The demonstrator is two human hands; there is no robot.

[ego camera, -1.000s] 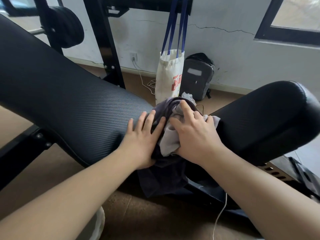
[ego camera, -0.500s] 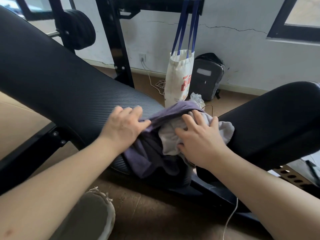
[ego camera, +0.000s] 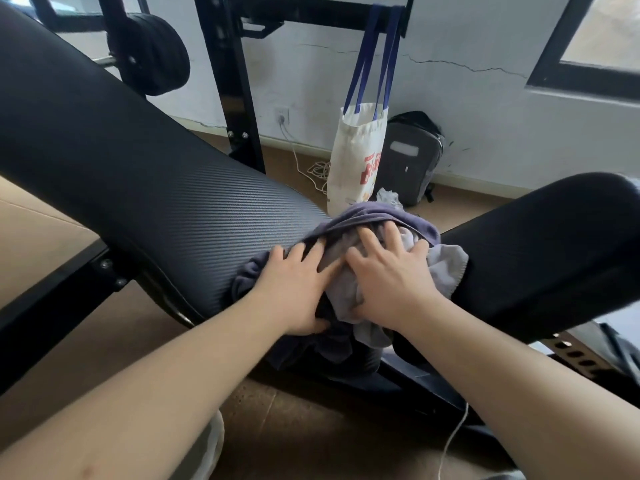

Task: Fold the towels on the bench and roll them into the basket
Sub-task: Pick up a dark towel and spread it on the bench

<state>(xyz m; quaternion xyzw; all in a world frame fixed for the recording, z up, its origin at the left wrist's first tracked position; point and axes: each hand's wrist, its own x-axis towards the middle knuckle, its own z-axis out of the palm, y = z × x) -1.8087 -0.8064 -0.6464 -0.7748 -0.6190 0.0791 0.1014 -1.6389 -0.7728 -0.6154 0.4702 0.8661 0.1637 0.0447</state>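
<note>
Left grip [ego camera: 294,289] has slid onto purple towel [ego camera: 367,214], flat; right grip [ego camera: 391,282] presses grey towel [ego camera: 446,268], fingers [ego camera: 370,242] spread.

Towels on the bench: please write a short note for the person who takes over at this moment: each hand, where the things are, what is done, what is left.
The left hand is open, fingers flat on the purple towel.
The right hand is open, fingers spread, pressing the grey towel.
Both towels lie bunched on the bench, where its two pads meet, grey on top of purple.
Done: nothing folded yet.
Left: fold both, roll them, put them in the basket, which is not in view.
</note>
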